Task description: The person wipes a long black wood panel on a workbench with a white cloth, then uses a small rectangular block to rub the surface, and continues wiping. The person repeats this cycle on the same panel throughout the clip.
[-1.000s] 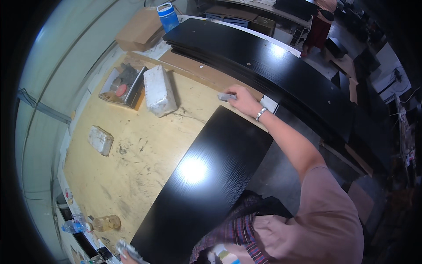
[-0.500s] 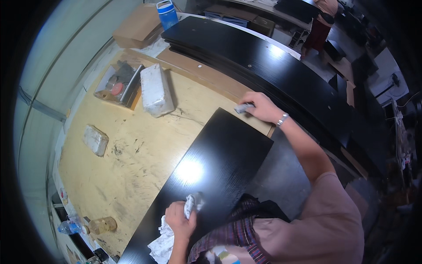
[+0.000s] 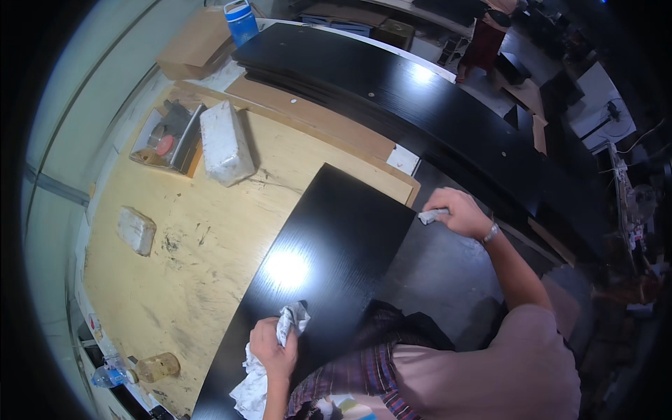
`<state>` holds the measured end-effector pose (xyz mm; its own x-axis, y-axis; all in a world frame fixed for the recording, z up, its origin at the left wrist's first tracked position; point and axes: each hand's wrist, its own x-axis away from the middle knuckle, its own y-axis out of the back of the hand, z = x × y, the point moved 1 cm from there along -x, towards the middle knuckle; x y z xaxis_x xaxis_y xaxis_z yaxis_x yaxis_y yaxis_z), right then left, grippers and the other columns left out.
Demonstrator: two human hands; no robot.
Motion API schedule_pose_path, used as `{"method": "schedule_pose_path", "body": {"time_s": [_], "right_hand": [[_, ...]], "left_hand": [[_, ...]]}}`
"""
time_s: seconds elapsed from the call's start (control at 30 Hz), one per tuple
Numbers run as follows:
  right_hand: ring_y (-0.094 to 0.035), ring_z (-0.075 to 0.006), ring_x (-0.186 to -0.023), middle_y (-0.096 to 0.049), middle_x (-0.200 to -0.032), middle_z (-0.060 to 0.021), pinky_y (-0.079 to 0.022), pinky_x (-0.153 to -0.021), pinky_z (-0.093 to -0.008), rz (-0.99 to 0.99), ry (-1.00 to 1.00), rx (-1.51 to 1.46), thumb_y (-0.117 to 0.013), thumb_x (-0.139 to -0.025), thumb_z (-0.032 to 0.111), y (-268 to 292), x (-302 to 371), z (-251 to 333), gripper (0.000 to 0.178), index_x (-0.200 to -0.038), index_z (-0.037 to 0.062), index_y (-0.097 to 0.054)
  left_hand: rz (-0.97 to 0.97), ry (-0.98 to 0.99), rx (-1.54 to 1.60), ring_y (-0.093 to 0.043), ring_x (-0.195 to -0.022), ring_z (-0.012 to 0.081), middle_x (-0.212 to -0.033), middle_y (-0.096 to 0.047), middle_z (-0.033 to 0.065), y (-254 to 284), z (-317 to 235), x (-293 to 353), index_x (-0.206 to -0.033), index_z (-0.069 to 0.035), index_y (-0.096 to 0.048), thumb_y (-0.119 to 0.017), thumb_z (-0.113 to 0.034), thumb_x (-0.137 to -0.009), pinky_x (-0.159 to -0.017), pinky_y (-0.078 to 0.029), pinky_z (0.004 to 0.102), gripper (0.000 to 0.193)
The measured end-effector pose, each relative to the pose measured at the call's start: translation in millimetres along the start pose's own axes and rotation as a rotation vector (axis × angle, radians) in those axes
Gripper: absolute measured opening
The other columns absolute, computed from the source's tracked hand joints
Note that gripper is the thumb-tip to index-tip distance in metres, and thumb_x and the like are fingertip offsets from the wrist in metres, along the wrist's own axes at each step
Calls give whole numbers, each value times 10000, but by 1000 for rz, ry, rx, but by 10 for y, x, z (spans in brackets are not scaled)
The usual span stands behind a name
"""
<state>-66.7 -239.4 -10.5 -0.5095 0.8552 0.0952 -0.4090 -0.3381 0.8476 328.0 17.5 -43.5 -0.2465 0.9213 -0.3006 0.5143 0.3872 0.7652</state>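
Note:
A glossy black wood-grain panel (image 3: 353, 224) lies on the worktable in front of me, its right side reaching past the table edge. On its near part, my left hand (image 3: 273, 350) is closed around a crumpled white cloth (image 3: 253, 388), with one end sticking up between thumb and fingers. My right hand (image 3: 456, 212) pinches a small folded greyish-white pad (image 3: 433, 216), whose material I cannot make out. That hand is at the panel's far right corner; whether the pad touches the edge is unclear.
A stack of black panels (image 3: 371, 91) runs along the far side. Wrapped white blocks (image 3: 226, 143) and an open box of odds and ends (image 3: 168, 136) sit on the worktable (image 3: 189, 280). A jar (image 3: 158, 367) and plastic bottle (image 3: 112, 376) lie near left. Another person (image 3: 483, 42) stands far back.
My right hand has moved from beyond the panel's far end to its right corner, nearer me, with the pad still in it. My left hand stays on the cloth. The view has shifted slightly.

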Motion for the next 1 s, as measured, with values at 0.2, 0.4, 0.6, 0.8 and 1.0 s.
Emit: {"method": "schedule_pose_path", "body": {"time_s": [0.2, 0.4, 0.6, 0.8, 1.0], "right_hand": [[-649, -248, -894, -661, -945, -102, -509, -793, -360, -467, -129, -270, -705, -780, 23, -292, 220, 166, 233, -1012, 29, -724], [-617, -318, -881, -637, -908, -111, -536, -767, -407, -579, 25, -148, -726, -715, 46, -751, 338, 589, 241, -957, 47, -724], [-622, -288, -853, -630, -871, -87, -551, -725, -396, -319, 302, -226, -734, -702, 71, -1022, 758, 1140, 280, -981, 87, -718], [-594, -330, -828, -645, -886, -128, -513, -743, -426, -766, -39, -43, -710, -721, 29, -592, 180, 458, 236, -955, 40, -732], [-593, -299, -803, -623, -852, -103, -525, -702, -394, -468, 225, -242, -727, -714, 32, -1312, 904, 1364, 328, -1040, 63, -724]], "left_hand": [[11, -24, 10, -594, -775, 349, -891, -645, 126, -9, 23, -1, -897, -34, -619, -731, -131, -764, -683, -445, 434, 199], [-2, -24, -7, -595, -780, 350, -890, -641, 127, -18, 72, 39, -903, -26, -613, -727, -128, -769, -691, -456, 429, 204], [11, 2, -2, -604, -795, 350, -898, -643, 134, -20, 95, 63, -908, -22, -617, -722, -132, -779, -701, -462, 430, 199], [17, -6, 31, -604, -808, 351, -897, -641, 133, -29, 88, 46, -905, -27, -621, -723, -132, -787, -713, -459, 419, 189], [4, -10, 28, -605, -793, 348, -884, -643, 123, -24, 40, 25, -895, -41, -624, -726, -115, -801, -704, -453, 420, 158]]}}
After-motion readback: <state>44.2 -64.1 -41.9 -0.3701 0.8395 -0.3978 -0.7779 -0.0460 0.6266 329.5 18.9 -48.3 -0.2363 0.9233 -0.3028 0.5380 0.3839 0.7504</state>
